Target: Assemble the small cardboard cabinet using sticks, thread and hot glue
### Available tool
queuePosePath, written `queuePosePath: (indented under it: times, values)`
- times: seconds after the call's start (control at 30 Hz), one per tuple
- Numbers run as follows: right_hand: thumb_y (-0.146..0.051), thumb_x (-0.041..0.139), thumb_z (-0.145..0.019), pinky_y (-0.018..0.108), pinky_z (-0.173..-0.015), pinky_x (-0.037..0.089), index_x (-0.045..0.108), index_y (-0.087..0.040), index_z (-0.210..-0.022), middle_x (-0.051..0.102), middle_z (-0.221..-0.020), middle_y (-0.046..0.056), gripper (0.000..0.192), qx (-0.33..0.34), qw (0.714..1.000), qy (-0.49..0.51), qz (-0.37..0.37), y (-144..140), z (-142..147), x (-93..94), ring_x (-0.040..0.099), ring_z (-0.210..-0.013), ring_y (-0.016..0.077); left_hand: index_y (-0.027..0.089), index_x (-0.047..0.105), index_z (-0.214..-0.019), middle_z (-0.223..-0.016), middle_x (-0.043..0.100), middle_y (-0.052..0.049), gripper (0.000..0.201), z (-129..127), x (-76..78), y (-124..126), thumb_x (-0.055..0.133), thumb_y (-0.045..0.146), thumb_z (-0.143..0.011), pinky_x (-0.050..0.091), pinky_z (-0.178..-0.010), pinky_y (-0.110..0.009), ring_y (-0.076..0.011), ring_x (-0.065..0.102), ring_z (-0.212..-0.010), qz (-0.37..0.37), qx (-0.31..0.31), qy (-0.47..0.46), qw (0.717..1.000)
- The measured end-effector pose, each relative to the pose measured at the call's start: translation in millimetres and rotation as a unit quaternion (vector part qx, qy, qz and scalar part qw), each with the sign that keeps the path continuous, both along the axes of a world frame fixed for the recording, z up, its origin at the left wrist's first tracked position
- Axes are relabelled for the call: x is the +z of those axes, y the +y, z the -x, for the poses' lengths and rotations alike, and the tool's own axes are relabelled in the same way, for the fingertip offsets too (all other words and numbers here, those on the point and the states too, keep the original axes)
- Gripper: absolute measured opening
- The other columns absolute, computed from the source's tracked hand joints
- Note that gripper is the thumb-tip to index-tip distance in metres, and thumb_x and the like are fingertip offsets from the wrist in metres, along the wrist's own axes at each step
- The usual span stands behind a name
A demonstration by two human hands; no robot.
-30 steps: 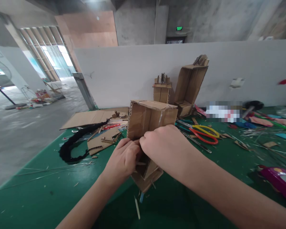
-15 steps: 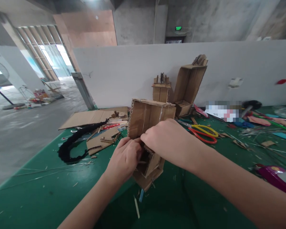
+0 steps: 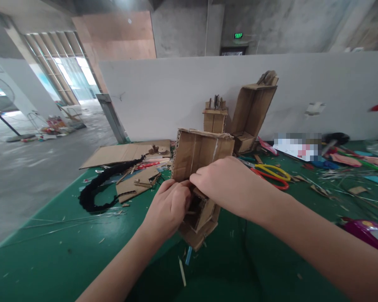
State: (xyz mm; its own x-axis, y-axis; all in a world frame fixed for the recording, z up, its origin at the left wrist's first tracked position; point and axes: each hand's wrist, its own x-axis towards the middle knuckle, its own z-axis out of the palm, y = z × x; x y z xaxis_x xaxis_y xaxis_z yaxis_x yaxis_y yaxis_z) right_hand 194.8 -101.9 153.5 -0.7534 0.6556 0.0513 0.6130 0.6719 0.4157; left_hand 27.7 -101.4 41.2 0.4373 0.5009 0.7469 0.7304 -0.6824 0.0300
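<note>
A brown cardboard box structure [image 3: 198, 153] stands tilted in front of me, with a tall upper panel and a smaller boxed part below. My left hand [image 3: 173, 203] is closed on its left side, fingers curled at the opening in the middle. From the right, my right hand [image 3: 222, 178] reaches across and grips the cardboard around the same spot, its fingertips beside those of the left. Whatever the fingertips pinch inside is hidden. Below the box, a pale thin stick [image 3: 182, 272] and a small blue strip [image 3: 188, 256] lie on the green table [image 3: 113, 256].
Behind stand a small cardboard tower [image 3: 214, 121] and a tall open cardboard box [image 3: 253, 111]. Scissors with red and yellow handles [image 3: 272, 173] lie to the right, near a purple tool [image 3: 363, 235]. A black fuzzy cord [image 3: 90, 199] and cardboard sheets [image 3: 138, 184] are at left.
The view has shifted slightly, so everything sits a little further right. Both hands keep their grip on the cardboard box; no clear movement of it shows.
</note>
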Motion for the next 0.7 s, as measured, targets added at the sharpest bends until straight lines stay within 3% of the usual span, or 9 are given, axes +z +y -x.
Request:
queuePosePath:
  times: [0.13,0.37,0.7]
  values:
    - [-0.003,0.060,-0.072,0.026,-0.044,0.029,0.062,-0.018,-0.075,0.065,-0.070,0.001,0.014,-0.016,0.999,-0.020,0.018,-0.1,2.2,3.1,0.061,-0.057,0.0172,0.021,0.041,-0.074,-0.081,0.066,-0.001,0.019,-0.6,0.8,-0.9,0.042,0.006,-0.085,0.040,-0.082,-0.034,-0.0128,0.056,-0.067,0.004,0.001,-0.008,1.000]
    - [-0.002,0.058,-0.073,0.026,-0.044,0.030,0.064,-0.017,-0.077,0.066,-0.072,0.002,0.016,-0.019,0.999,-0.004,0.031,-2.3,7.3,6.0,0.062,-0.060,0.0180,0.021,0.041,-0.066,-0.064,0.059,0.003,0.026,-0.7,-0.9,-0.9,0.040,0.003,-0.084,0.042,-0.083,-0.032,-0.0129,0.058,-0.068,0.027,0.009,-0.025,0.999]
    - [-0.003,0.056,-0.076,0.027,-0.044,0.027,0.064,-0.017,-0.077,0.067,-0.073,0.002,0.017,0.004,1.000,-0.006,0.010,-0.9,7.3,1.5,0.062,-0.060,0.0178,0.022,0.042,-0.063,-0.075,0.066,0.000,0.025,-0.2,-0.8,-2.3,0.044,0.005,-0.081,0.046,-0.073,-0.031,-0.0146,0.057,-0.071,0.025,0.014,-0.033,0.999]
